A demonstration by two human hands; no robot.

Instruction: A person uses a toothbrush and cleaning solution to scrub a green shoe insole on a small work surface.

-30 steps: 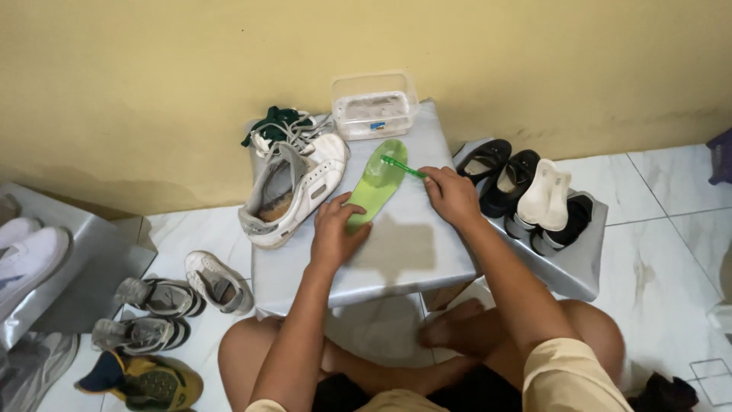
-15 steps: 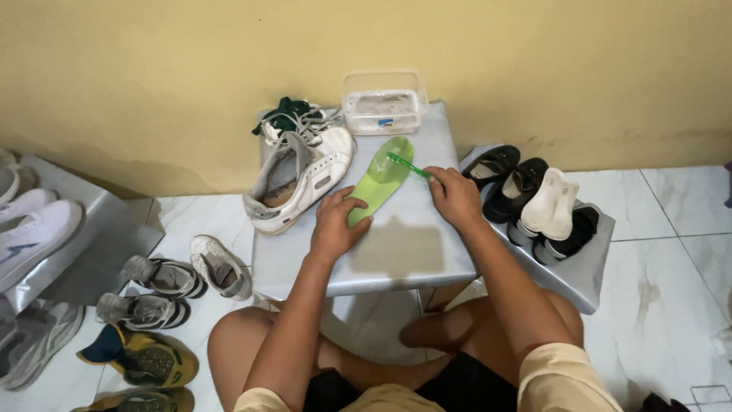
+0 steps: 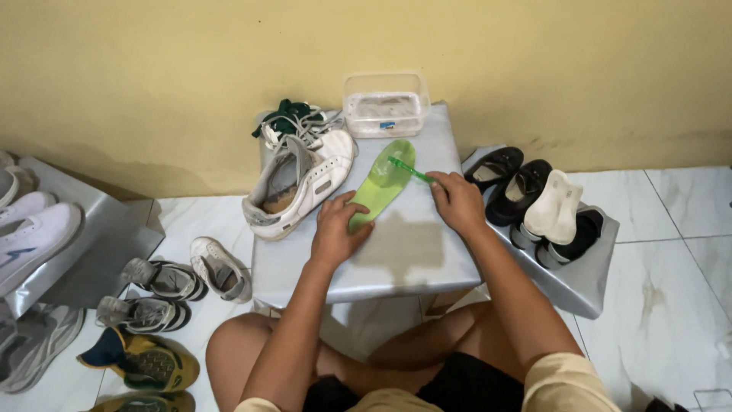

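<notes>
Insole [image 3: 381, 185] flat on grey bench [image 3: 412, 263], L hand [image 3: 338, 231] w/ fingers spread pressing its near end, R hand [image 3: 456, 201] fingers pinched on green brush [image 3: 409, 169] over insole mid, white shoe [image 3: 299, 185] just left, clear tub [image 3: 383, 103] behind.

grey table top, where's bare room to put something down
The grey table top is bare along its near edge, between the left hand and right hand and toward the right corner. The far side is crowded: white sneaker, green insole, clear plastic box.
</notes>
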